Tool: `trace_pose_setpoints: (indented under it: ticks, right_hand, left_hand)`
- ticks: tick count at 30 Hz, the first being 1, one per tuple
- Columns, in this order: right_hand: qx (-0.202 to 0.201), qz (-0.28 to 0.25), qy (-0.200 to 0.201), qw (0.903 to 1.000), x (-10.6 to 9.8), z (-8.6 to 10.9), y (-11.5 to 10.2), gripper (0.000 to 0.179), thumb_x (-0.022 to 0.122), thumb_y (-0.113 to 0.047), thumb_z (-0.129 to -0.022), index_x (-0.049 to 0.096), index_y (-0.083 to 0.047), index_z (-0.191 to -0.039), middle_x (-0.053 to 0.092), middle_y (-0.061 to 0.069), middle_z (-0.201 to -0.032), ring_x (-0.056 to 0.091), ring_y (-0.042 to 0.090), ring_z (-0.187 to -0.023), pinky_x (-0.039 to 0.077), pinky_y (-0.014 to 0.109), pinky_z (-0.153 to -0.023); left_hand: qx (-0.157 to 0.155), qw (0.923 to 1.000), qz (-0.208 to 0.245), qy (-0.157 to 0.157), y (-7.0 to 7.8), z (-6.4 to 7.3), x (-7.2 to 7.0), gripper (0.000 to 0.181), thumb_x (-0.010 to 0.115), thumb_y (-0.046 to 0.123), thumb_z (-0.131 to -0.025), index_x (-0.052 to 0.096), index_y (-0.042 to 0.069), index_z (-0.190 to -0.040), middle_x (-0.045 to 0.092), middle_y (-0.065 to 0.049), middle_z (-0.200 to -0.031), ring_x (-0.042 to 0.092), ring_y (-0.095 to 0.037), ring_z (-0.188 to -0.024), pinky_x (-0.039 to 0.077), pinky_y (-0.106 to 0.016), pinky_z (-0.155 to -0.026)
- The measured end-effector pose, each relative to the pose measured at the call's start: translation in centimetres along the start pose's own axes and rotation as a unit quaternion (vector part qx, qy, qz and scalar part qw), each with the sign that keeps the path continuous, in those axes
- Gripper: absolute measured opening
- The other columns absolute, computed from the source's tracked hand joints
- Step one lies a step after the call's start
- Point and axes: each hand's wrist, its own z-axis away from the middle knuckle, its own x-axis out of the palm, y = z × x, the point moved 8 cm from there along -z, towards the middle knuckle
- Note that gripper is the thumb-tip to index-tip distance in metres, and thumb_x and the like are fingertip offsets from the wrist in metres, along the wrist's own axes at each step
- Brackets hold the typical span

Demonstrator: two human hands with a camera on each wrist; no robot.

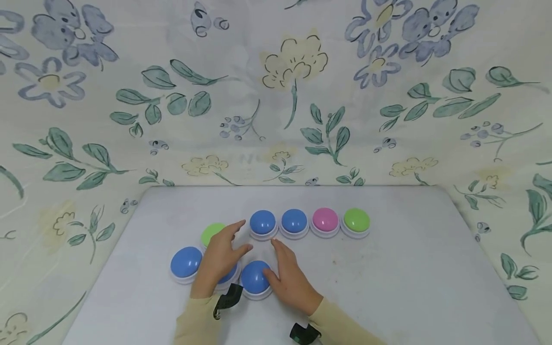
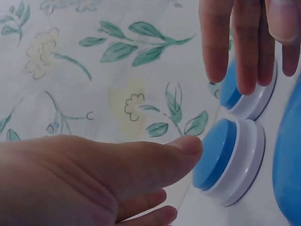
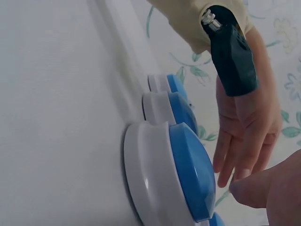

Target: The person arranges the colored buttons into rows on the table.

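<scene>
Round push buttons with white bases stand on the white table. My left hand [image 1: 221, 255] hovers with parted fingers over a half-covered blue button [image 1: 229, 275] and a green button [image 1: 211, 233] behind it. To its left sits another blue button [image 1: 186, 262]. My right hand [image 1: 292, 281] stands beside the front blue button [image 1: 255, 277], its thumb overlapping that button's right edge and its other fingers stretched forward. In the right wrist view, the left hand [image 3: 251, 127] hangs with loose fingers past a line of blue buttons [image 3: 193, 172]. Neither hand grips anything.
At the back runs a row: a blue button [image 1: 262, 222], a second blue button [image 1: 294, 221], a pink button [image 1: 325, 219] and a green button [image 1: 356, 220]. The white table [image 1: 409, 268] ends at a flower-printed cloth [image 1: 241, 96] behind and at both sides.
</scene>
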Motion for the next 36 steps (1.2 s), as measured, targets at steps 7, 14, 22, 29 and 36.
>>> trace_pose_setpoints:
  ticks: [7,14,22,29,36]
  right_hand:
    - [0.007,0.004,-0.018,0.9998,0.0,0.7,0.3,0.064,0.056,-0.019,-0.102,0.026,0.002,-0.154,0.035,0.021,-0.156,0.033,0.034,-0.146,0.033,0.052,-0.117]
    - [0.011,0.001,-0.033,0.9994,0.2,1.2,0.6,0.067,0.059,-0.024,-0.101,0.027,0.002,-0.154,0.035,0.02,-0.156,0.036,0.033,-0.144,0.035,0.05,-0.117]
    - [0.008,0.005,-0.043,0.999,0.7,1.4,0.9,0.071,0.063,-0.026,-0.099,0.028,0.002,-0.154,0.038,0.02,-0.155,0.036,0.033,-0.144,0.034,0.051,-0.117]
    - [0.004,0.006,-0.054,0.9985,1.2,1.4,1.0,0.072,0.064,-0.028,-0.098,0.029,0.001,-0.154,0.039,0.02,-0.154,0.036,0.033,-0.144,0.035,0.05,-0.117]
    - [-0.002,0.011,-0.059,0.9982,1.4,1.5,0.9,0.073,0.067,-0.027,-0.096,0.031,0.0,-0.154,0.041,0.018,-0.153,0.039,0.032,-0.141,0.038,0.048,-0.116]
  left_hand:
    - [0.006,1.0,-0.003,-0.001,0.3,1.7,-0.4,0.065,0.079,0.017,-0.087,0.052,0.003,-0.145,0.061,-0.023,-0.134,0.063,-0.042,-0.115,0.055,-0.054,-0.096]
    - [0.006,0.9999,-0.016,-0.003,0.6,3.5,-0.7,0.062,0.08,0.018,-0.087,0.055,0.006,-0.142,0.066,-0.018,-0.128,0.065,-0.038,-0.113,0.054,-0.054,-0.097]
    - [0.03,0.9993,-0.019,0.01,0.8,5.4,-0.8,0.059,0.082,0.018,-0.084,0.06,0.006,-0.137,0.071,-0.012,-0.117,0.067,-0.032,-0.107,0.056,-0.051,-0.094]
    - [0.013,0.9997,-0.022,0.0,0.3,7.3,-0.3,0.057,0.082,0.019,-0.084,0.062,0.007,-0.136,0.07,-0.007,-0.119,0.068,-0.023,-0.106,0.059,-0.042,-0.09]
    - [-0.019,0.9988,-0.042,-0.018,-0.4,8.7,0.9,0.057,0.083,0.021,-0.083,0.062,0.009,-0.135,0.071,-0.002,-0.115,0.067,-0.014,-0.092,0.061,-0.035,-0.081]
